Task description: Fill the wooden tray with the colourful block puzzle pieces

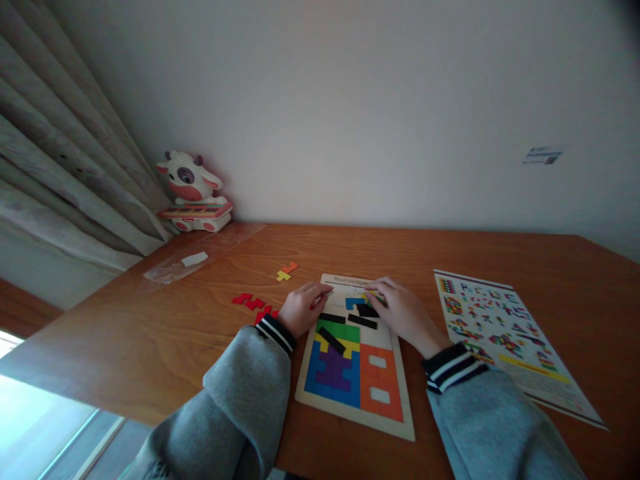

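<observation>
A pale puzzle board point(350, 423) lies on the table, its lower part filled with blue, purple, green, yellow and orange pieces. Several black strips point(363, 322) rest loose across it, near a blue piece point(354, 303). My left hand point(302, 308) is at the board's upper left edge, its fingers bent together; what they hold, if anything, is hidden. Over the upper right part, my right hand point(400, 312) has thumb and fingers closed around a small yellow piece point(369, 297), partly covered by the fingers.
Red pieces point(255, 304) lie left of my left hand, with a yellow piece point(283, 275) and an orange one point(290, 267) farther back. A printed pattern sheet point(520, 340) is at right. A cow toy point(195, 193) and plastic bag point(175, 267) are at back left.
</observation>
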The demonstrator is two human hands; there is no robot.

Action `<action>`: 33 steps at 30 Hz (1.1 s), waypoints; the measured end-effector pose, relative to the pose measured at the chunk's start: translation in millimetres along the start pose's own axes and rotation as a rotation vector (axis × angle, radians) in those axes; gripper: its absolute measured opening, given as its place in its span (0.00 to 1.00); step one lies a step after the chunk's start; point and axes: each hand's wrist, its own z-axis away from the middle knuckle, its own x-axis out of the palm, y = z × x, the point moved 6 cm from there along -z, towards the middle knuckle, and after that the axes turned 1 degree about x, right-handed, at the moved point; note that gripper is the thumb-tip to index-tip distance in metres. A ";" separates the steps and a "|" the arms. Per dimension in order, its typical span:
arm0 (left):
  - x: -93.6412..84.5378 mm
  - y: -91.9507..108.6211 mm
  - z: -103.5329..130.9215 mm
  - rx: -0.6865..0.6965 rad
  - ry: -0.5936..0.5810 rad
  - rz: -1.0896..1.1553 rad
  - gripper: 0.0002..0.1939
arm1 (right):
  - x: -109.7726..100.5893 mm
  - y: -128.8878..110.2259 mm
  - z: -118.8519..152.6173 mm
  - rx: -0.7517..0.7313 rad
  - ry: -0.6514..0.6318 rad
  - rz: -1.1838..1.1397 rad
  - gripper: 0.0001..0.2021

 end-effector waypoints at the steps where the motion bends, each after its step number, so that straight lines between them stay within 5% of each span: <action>1: 0.6 4.5 -0.3 0.033 -0.001 0.011 0.09 | 2.6 -1.1 -3.8 -0.011 -0.012 0.021 0.10; 6: 2.4 32.9 0.3 0.208 -0.059 0.067 0.11 | 8.1 -5.4 -11.8 0.006 -0.026 0.012 0.11; 16: 29.6 109.9 26.3 0.629 -0.459 0.119 0.12 | -5.0 3.4 15.9 0.054 0.064 -0.210 0.08; 33: 32.6 119.8 32.4 0.629 -0.490 0.187 0.13 | -1.4 6.4 18.5 0.050 0.075 -0.142 0.07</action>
